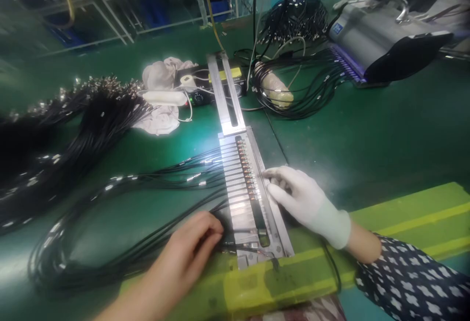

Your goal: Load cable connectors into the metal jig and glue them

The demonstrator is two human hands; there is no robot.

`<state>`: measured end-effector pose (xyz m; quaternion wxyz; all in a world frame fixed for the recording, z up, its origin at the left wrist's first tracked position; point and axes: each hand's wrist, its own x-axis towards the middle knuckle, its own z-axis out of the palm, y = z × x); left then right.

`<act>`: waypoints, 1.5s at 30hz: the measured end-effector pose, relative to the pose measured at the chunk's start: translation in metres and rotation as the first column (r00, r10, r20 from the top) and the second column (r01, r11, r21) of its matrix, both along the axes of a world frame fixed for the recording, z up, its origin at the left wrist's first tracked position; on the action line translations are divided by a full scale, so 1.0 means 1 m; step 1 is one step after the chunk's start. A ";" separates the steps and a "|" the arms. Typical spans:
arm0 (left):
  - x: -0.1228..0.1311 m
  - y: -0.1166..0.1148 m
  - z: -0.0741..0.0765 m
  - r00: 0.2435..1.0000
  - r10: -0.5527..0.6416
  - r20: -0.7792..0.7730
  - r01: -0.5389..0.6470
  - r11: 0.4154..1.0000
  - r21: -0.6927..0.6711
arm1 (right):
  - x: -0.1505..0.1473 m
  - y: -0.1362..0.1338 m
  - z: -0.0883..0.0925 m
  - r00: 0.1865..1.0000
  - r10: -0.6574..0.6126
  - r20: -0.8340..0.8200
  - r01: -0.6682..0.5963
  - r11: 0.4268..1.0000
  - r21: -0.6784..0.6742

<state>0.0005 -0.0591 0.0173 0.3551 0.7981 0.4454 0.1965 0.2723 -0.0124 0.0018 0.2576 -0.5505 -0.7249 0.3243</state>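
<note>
A slotted metal fixture [240, 203] lies lengthwise before me, with black cables [191, 184] laid side by side in its grooves. Their bared, copper-coloured ends [246, 169] line up along the dark slot. At its near left edge, my bare left hand [196, 245] is closed, thumb against bent fingers, beside the cables; what the fingertips hold is hidden. A few cable ends [253, 246] lie across the fixture's near end. My right hand [304, 201], in a white glove, has its bent fingers closed at the fixture's right-hand rail.
A slotted metal plate [220, 95] extends from the fixture's far end, over a black control box [200, 96]. Cable bundles [91, 120] heap up at left. A grey machine [370, 41] with purple light stands back right. A yellow-green strip [411, 218] runs along the near edge.
</note>
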 end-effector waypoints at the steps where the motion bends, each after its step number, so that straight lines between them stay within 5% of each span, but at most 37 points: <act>1: 0.000 0.002 0.000 1.000 0.012 0.010 -0.012 0.999 0.053 | 0.000 0.000 0.001 1.000 0.000 0.000 0.000 1.000 0.005; 5: 0.001 0.012 -0.005 0.999 -0.043 -0.016 0.045 0.971 0.234 | 0.000 0.002 0.002 1.000 0.005 -0.004 -0.005 1.000 0.004; 14: 0.001 0.021 -0.016 0.977 -0.130 -0.168 0.186 0.904 0.384 | 0.000 0.006 0.002 0.999 0.024 -0.022 -0.024 1.000 -0.008; 25: 0.007 0.024 -0.010 0.968 -0.124 -0.218 0.199 0.910 0.365 | 0.001 0.008 0.000 0.999 0.040 -0.013 -0.040 0.999 -0.035; 29: 0.005 0.025 -0.016 0.962 -0.137 -0.236 0.228 0.879 0.419 | 0.001 0.007 -0.001 0.999 0.037 -0.019 -0.038 0.998 -0.056; 33: 0.002 0.011 -0.026 0.943 0.004 -0.333 0.179 0.837 0.517 | 0.001 0.007 -0.001 0.999 0.039 -0.010 -0.039 0.999 -0.028; 38: 0.002 -0.002 -0.032 0.946 0.011 -0.325 0.161 0.853 0.496 | 0.000 0.007 0.001 0.999 0.033 0.012 -0.033 0.999 -0.016; 42: 0.007 0.003 -0.028 0.961 -0.014 -0.274 0.141 0.884 0.447 | 0.000 0.008 0.003 0.999 0.033 0.007 -0.033 0.999 -0.014; 45: 0.010 0.007 -0.021 0.950 -0.001 -0.313 0.165 0.852 0.497 | 0.000 0.008 0.004 0.999 0.039 0.006 -0.038 0.999 -0.029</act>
